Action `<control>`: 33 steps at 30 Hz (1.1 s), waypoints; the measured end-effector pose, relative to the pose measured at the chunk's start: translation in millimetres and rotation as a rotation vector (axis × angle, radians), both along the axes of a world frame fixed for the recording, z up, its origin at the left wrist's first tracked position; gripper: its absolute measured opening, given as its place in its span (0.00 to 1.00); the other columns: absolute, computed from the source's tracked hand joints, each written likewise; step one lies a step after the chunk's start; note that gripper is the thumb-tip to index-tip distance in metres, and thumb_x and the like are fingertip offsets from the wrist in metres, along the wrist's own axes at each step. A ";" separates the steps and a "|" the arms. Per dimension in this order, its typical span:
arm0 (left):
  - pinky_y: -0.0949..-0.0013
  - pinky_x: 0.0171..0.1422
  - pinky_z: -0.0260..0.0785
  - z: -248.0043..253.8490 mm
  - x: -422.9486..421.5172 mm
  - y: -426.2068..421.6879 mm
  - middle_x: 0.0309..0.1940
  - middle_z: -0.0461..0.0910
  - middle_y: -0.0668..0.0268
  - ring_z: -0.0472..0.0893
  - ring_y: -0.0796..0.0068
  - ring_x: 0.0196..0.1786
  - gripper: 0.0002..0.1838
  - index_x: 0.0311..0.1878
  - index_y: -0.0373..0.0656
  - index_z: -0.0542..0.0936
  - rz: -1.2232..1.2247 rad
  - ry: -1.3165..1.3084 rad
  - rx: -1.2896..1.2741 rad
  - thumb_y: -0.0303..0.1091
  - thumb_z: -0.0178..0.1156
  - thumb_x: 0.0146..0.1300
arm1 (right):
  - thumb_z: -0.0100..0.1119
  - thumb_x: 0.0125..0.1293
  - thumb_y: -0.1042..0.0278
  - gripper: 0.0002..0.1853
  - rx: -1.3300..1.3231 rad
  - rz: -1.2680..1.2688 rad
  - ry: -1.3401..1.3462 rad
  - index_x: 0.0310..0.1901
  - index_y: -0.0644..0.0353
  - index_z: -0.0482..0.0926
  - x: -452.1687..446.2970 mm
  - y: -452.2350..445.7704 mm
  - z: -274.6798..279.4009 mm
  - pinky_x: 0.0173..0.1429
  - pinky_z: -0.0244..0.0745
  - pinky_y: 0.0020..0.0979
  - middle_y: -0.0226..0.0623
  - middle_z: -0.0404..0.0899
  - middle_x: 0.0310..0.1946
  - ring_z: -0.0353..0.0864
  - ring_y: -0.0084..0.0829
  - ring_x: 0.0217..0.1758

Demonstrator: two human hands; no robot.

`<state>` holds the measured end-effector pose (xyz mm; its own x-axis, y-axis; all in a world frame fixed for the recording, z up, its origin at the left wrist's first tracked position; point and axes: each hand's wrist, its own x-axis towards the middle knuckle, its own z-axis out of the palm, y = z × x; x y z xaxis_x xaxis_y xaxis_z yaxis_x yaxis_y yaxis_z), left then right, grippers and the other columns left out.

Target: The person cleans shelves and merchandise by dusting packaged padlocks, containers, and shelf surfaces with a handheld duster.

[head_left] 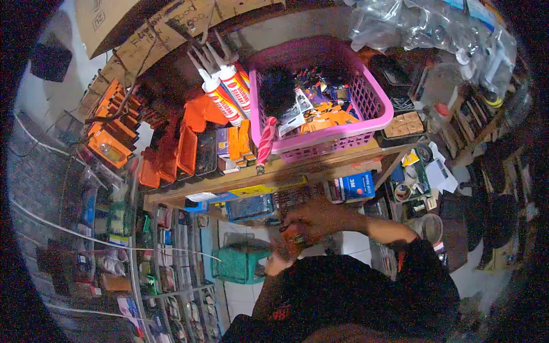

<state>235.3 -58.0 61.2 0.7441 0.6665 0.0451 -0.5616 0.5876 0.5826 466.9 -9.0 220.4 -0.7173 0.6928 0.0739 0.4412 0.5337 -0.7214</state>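
My right hand (318,218) reaches in from the right in front of my chest, with its fingers curled inward. Below it and close against it is my left hand (281,251), also closed. Between them shows a small orange-brown thing (294,235), too dark and blurred to name. Just beyond the hands stands the wooden shelf (331,157). On it sits a pink plastic basket (320,143) holding many small packets, some orange. A rolled pink and white item (266,143) leans on the basket's near left corner.
Left of the basket stand white-red sealant tubes (224,94) and orange bins (186,150). Under the shelf top lies a blue 3M box (357,186). A green basket (237,264) rests on the tiled floor. Drawers (166,257) line the left; plastic bags (423,28) hang upper right.
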 end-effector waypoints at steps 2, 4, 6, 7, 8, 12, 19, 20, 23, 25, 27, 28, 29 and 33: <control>0.54 0.68 0.63 -22.8 -2.8 -10.9 0.66 0.64 0.56 0.69 0.58 0.65 0.36 0.71 0.40 0.56 0.181 0.494 0.244 0.59 0.39 0.71 | 0.61 0.61 0.50 0.24 -0.162 0.036 0.062 0.55 0.54 0.74 0.4 7.2 -10.4 0.51 0.74 0.40 0.41 0.81 0.41 0.82 0.41 0.44; 0.52 0.67 0.64 -14.1 3.7 -14.4 0.65 0.65 0.54 0.70 0.57 0.64 0.38 0.70 0.39 0.56 0.277 0.592 0.246 0.61 0.37 0.70 | 0.58 0.63 0.47 0.29 -0.284 -0.081 0.202 0.60 0.54 0.69 -2.9 6.7 5.2 0.53 0.74 0.38 0.40 0.79 0.47 0.80 0.39 0.47; 0.51 0.65 0.66 9.0 11.2 -21.7 0.63 0.67 0.53 0.72 0.56 0.62 0.38 0.69 0.38 0.57 0.334 0.453 0.051 0.62 0.36 0.70 | 0.54 0.66 0.43 0.33 -0.384 -0.258 0.414 0.65 0.56 0.63 -2.6 9.4 44.5 0.55 0.72 0.37 0.40 0.76 0.52 0.78 0.37 0.50; 0.51 0.65 0.66 21.0 15.5 -25.1 0.62 0.68 0.52 0.72 0.55 0.61 0.37 0.69 0.38 0.58 0.362 0.363 -0.084 0.61 0.35 0.71 | 0.51 0.67 0.41 0.36 -0.434 -0.297 0.524 0.67 0.57 0.59 -0.5 18.5 51.2 0.55 0.72 0.36 0.40 0.75 0.55 0.77 0.37 0.52; 0.52 0.64 0.67 28.0 18.7 -26.7 0.61 0.69 0.51 0.73 0.55 0.60 0.36 0.69 0.37 0.59 0.389 0.267 -0.215 0.60 0.35 0.71 | 0.49 0.67 0.38 0.39 -0.498 -0.239 0.634 0.69 0.58 0.56 3.3 43.7 35.2 0.56 0.71 0.36 0.41 0.73 0.57 0.76 0.36 0.54; 0.50 0.59 0.70 41.0 16.9 -47.1 0.59 0.71 0.49 0.77 0.51 0.53 0.36 0.67 0.37 0.61 0.580 0.361 -0.150 0.59 0.36 0.71 | 0.42 0.65 0.30 0.42 -0.379 0.073 0.849 0.67 0.59 0.59 -6.4 90.1 12.1 0.57 0.70 0.36 0.42 0.71 0.58 0.74 0.34 0.53; 0.51 0.53 0.72 37.9 -4.8 -66.2 0.43 0.78 0.49 0.79 0.53 0.46 0.42 0.64 0.27 0.63 0.636 0.116 -0.222 0.63 0.34 0.68 | 0.47 0.68 0.40 0.24 -1.201 0.478 1.644 0.46 0.55 0.74 -32.4 84.3 46.3 0.51 0.68 0.36 0.34 0.75 0.41 0.73 0.31 0.44; 0.51 0.54 0.72 37.5 -8.9 -69.1 0.43 0.78 0.49 0.79 0.53 0.46 0.41 0.64 0.27 0.63 0.659 0.119 -0.227 0.63 0.35 0.69 | 0.51 0.68 0.46 0.18 -1.226 0.332 1.577 0.36 0.55 0.73 -28.6 80.4 54.0 0.48 0.67 0.33 0.30 0.73 0.35 0.73 0.30 0.44; 0.51 0.54 0.72 42.5 -23.8 -68.9 0.43 0.78 0.49 0.79 0.53 0.46 0.40 0.63 0.27 0.64 0.690 0.144 -0.217 0.60 0.35 0.70 | 0.54 0.67 0.53 0.14 -0.769 -0.080 1.281 0.37 0.56 0.74 -33.4 62.9 40.8 0.45 0.68 0.34 0.33 0.75 0.33 0.74 0.31 0.39; 0.50 0.54 0.72 45.0 -35.2 -67.2 0.43 0.78 0.49 0.79 0.53 0.46 0.38 0.62 0.27 0.65 0.695 0.179 -0.187 0.59 0.35 0.70 | 0.55 0.65 0.58 0.12 -0.916 0.030 1.241 0.40 0.58 0.75 -34.8 45.7 30.5 0.43 0.70 0.34 0.35 0.75 0.31 0.75 0.32 0.36; 0.51 0.56 0.71 45.0 -54.2 -65.9 0.48 0.78 0.52 0.79 0.55 0.49 0.34 0.63 0.33 0.67 0.684 0.168 -0.258 0.56 0.35 0.72 | 0.56 0.63 0.62 0.13 -1.033 0.086 1.165 0.45 0.60 0.75 -41.5 21.9 21.8 0.42 0.71 0.35 0.36 0.76 0.29 0.76 0.33 0.33; 0.51 0.57 0.71 50.2 -63.7 -64.2 0.50 0.78 0.53 0.79 0.56 0.50 0.33 0.63 0.34 0.67 0.713 0.254 -0.283 0.56 0.35 0.72 | 0.56 0.62 0.63 0.15 -0.978 0.006 1.078 0.48 0.61 0.75 -45.7 9.1 18.0 0.42 0.72 0.35 0.37 0.77 0.29 0.77 0.33 0.33; 0.51 0.58 0.71 52.3 -73.2 -61.9 0.52 0.77 0.54 0.79 0.56 0.51 0.32 0.63 0.36 0.68 0.741 0.335 -0.307 0.56 0.36 0.72 | 0.56 0.62 0.64 0.18 -0.919 -0.075 0.988 0.51 0.62 0.75 -50.8 -2.5 16.1 0.41 0.72 0.35 0.38 0.78 0.29 0.77 0.33 0.32; 0.55 0.60 0.69 37.9 -125.7 -50.3 0.56 0.75 0.59 0.77 0.62 0.55 0.30 0.63 0.42 0.68 0.736 0.197 -0.233 0.56 0.39 0.72 | 0.57 0.60 0.71 0.23 -0.794 -0.266 0.913 0.59 0.62 0.69 -79.3 -31.1 13.0 0.45 0.73 0.33 0.38 0.79 0.36 0.78 0.31 0.37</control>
